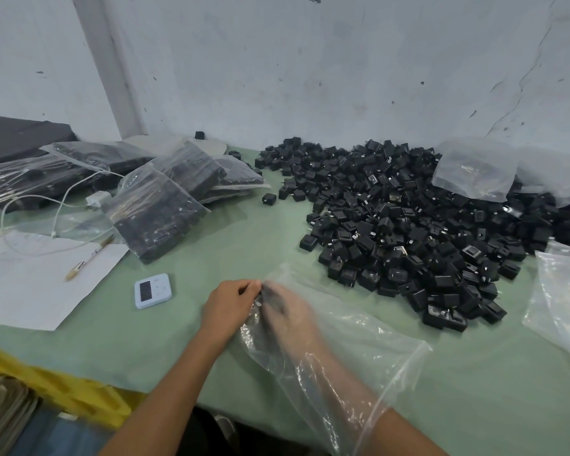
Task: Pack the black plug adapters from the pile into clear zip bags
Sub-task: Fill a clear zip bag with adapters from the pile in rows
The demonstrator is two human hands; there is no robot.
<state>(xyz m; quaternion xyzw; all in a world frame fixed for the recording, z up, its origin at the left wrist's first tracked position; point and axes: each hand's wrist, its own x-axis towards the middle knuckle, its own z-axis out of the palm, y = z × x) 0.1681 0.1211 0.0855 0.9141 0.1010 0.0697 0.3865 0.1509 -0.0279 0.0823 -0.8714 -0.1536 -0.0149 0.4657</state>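
A: status? where's the stock.

B: Pile of black plug adapters (pixel 418 225) mid-right on the green table (pixel 244 232), against the wall. Packed bags (pixel 158 205) stacked far left. Working zip bag (pixel 336 340) in front of the person, mostly empty.

A: hands?

B: Right hand (pixel 287 311) is inside the bag, forearm sleeved by the film. Looks like it's got an adapter at the far end, dark shape at the fingertips, but blurred, so can't tell if fingers are clamped or loose. Left hand (pixel 232 306) outside, fingers pinched together on the bag's far corner.

A: how to do it right?

B: IMO keep the left pinch firm so the film stays taut, seat the adapter flat in the corner w/ prongs off the plastic. Build rows from there. Spare bags (pixel 474 172) lie on the pile, more at right edge.
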